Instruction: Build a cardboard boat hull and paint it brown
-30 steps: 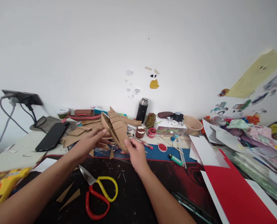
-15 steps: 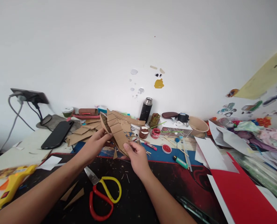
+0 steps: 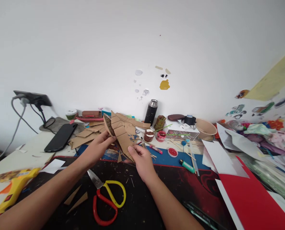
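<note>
- A cardboard piece (image 3: 123, 137) is held up at the scene's centre, tilted.
- Its near end is pinched by the right hand (image 3: 143, 161); its left side is gripped by the left hand (image 3: 101, 145).
- Nearer, scissors (image 3: 99, 184) are laid on a black mat (image 3: 139, 207).
- Farther, a black bottle (image 3: 151, 112) is stood upright.
</note>
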Motion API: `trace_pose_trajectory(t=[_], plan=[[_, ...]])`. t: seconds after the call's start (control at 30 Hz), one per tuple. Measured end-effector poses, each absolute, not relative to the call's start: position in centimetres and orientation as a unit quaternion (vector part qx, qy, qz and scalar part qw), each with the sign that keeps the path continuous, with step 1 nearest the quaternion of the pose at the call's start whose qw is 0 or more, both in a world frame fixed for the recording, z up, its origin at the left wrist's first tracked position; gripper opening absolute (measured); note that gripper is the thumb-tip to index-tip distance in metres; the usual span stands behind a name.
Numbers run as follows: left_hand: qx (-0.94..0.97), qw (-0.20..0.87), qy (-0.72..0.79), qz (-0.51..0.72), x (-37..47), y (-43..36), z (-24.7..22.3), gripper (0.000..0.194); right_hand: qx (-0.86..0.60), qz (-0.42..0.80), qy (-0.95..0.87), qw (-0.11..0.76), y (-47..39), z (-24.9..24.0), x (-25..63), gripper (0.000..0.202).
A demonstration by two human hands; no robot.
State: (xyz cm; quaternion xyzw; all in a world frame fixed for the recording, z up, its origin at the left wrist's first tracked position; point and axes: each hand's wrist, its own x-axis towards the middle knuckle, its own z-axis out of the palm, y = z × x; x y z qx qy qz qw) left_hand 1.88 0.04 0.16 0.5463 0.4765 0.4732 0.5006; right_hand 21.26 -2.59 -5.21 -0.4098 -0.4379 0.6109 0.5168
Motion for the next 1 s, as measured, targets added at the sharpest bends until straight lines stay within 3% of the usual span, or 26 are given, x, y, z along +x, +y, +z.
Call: trace_pose_trajectory(t=[0.7, 1.0], plan=[[0.552, 0.501, 0.474, 0.469, 1.55, -0.15, 0.43, 0.048, -0.403, 0.612, -0.452, 0.508, -2.70, -5.21, 21.06, 0.063], [0.534, 0.511, 0.466, 0.486, 1.66, 0.07, 0.32, 0.046, -0.403, 0.610, -0.455, 0.508, -2.64, -5.26, 21.21, 0.059]])
